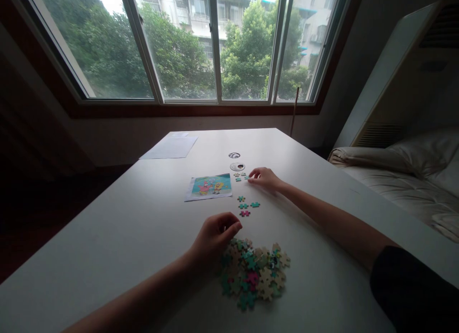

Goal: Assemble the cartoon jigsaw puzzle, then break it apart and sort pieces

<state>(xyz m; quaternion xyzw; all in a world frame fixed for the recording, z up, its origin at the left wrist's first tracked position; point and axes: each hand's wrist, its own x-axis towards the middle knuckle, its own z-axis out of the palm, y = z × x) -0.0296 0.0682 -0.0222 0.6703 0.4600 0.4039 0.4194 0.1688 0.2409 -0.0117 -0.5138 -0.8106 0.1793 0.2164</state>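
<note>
My right hand (264, 179) reaches out over the table with its fingertips pinched on a small teal puzzle piece (246, 177). Beside those fingers lies a small group of puzzle pieces (238, 179). My left hand (216, 233) is curled closed, its thumb and fingertips near the top of a heap of jigsaw pieces (253, 275); whether anything is inside it is hidden. The heap mixes teal, pink, and plain tan pieces. Between my hands are several separate pieces, among them a pink puzzle piece (245, 213) and a teal puzzle piece (255, 205).
A cartoon picture sheet (211, 185) lies left of the pieces on the white table (143, 237). Farther back are two round items (237, 166) and white papers (170, 146). Past the far edge is a window (186, 50); to the right stands a bed (387, 175).
</note>
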